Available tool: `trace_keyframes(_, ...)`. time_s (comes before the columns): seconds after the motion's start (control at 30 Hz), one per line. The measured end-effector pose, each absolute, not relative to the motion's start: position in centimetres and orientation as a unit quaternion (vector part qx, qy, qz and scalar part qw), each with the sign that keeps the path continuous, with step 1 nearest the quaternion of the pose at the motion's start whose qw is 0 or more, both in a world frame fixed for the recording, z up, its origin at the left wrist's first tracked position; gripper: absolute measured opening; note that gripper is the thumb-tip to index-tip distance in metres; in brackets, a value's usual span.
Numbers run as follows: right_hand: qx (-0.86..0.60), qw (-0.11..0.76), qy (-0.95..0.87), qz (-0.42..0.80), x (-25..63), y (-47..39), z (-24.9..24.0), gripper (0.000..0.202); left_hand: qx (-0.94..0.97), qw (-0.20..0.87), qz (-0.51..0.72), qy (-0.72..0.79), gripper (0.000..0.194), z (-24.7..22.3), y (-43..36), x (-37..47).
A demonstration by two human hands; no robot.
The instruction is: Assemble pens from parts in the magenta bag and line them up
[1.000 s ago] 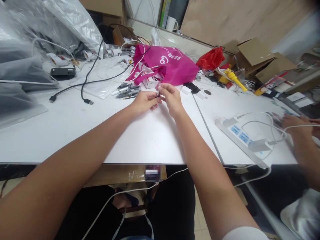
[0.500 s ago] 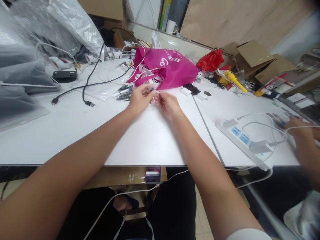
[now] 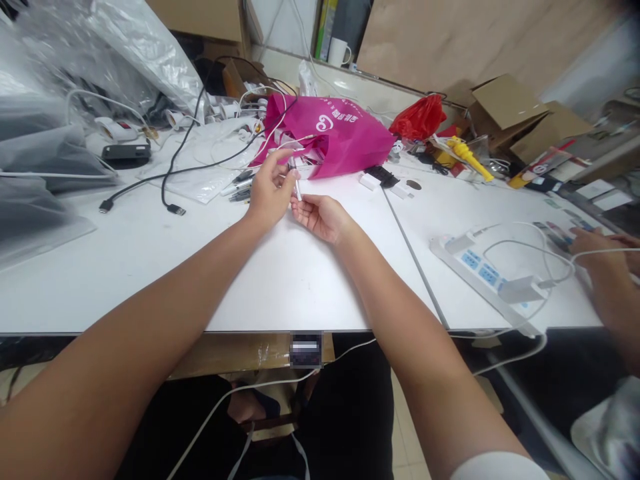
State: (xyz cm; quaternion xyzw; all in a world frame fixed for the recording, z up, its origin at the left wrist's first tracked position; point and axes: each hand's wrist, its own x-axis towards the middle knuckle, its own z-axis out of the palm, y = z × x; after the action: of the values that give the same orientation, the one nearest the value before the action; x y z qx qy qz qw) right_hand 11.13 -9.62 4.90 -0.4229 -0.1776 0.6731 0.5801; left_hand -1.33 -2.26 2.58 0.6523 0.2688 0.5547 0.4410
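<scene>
Between its thumb and fingers, my left hand [image 3: 273,188] pinches a small, slim white piece [image 3: 299,189], too small to identify. My right hand [image 3: 320,217] is palm up just below and to the right, its curled fingers at the lower end of that piece; whether they grip it cannot be made out. Behind both hands lies a magenta bag [image 3: 350,143] with its opening towards them and white and red packets inside. Several pens [image 3: 241,188] lie left of my left hand. A small white box [image 3: 369,181] sits right of the bag's opening.
Black cables [image 3: 173,208] and a clear plastic bag [image 3: 205,190] lie on the left. A white power strip [image 3: 480,273] with cables is at the right. Farther right are another person's hands [image 3: 600,250]. A red bag [image 3: 417,120] and open cardboard boxes [image 3: 507,100] stand behind.
My left hand has tilted upright, and the slim piece now shows between the hands. My right hand has turned palm up and moved slightly left and down. The view has shifted slightly.
</scene>
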Motion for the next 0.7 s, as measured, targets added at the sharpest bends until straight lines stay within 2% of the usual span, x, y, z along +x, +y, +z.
trace_keyframes(0.57, -0.406, 0.571, -0.237, 0.673, 11.0, -10.2, 5.0, 0.035, 0.596, 0.462, 0.555, 0.349, 0.050, 3.1, -0.9, -1.7)
trace_keyframes(0.7, -0.437, 0.603, -0.217, 0.631, 11.5, -9.7, 4.8, 0.035, 0.562, 0.444, 0.583, 0.383, 0.039, 3.0, 1.6, -2.7)
